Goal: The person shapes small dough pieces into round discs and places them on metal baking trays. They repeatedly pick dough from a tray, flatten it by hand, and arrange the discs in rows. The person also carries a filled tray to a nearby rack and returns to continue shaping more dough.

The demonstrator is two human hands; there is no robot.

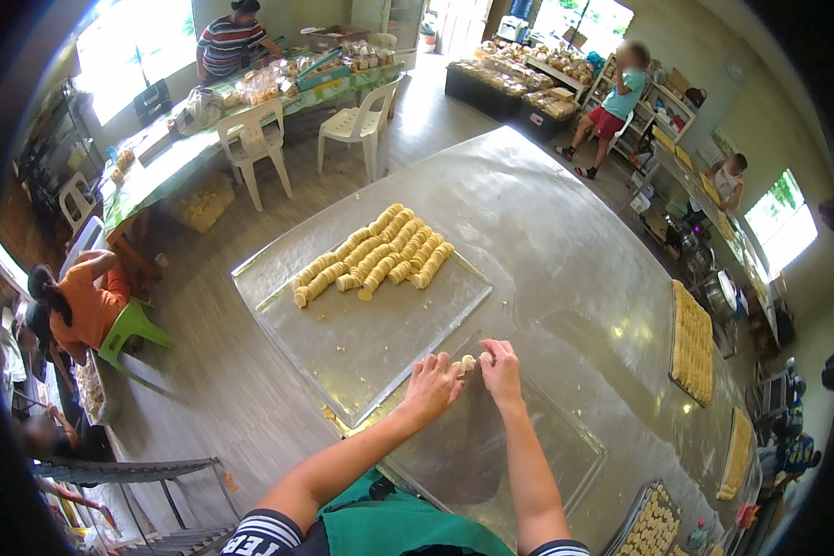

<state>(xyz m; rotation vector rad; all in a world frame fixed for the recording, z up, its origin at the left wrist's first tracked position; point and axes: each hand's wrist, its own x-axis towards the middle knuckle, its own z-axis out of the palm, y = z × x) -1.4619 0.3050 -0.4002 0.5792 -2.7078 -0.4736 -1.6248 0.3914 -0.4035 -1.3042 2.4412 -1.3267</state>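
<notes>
Above the far edge of a nearly bare metal baking tray [486, 445], several small pale dough rounds [467, 363] sit between my hands. My right hand [502, 375] pinches one round between thumb and fingertips. My left hand [432, 383] is bent over the left end of the group, its fingertips at the rounds; its grip is partly hidden. Ahead and left lies a second metal tray [361, 354]. Overlapping rows of thin dough rounds [389, 250] fill its far part, and crumbs dot the rest.
The trays lie on a large metal-topped table [563, 229]. Filled trays [691, 340] stand at its right side, with another tray of rounds [650, 521] at lower right. Plastic chairs [254, 142] and a long table of bagged goods [285, 83] are beyond. Several people are around the room.
</notes>
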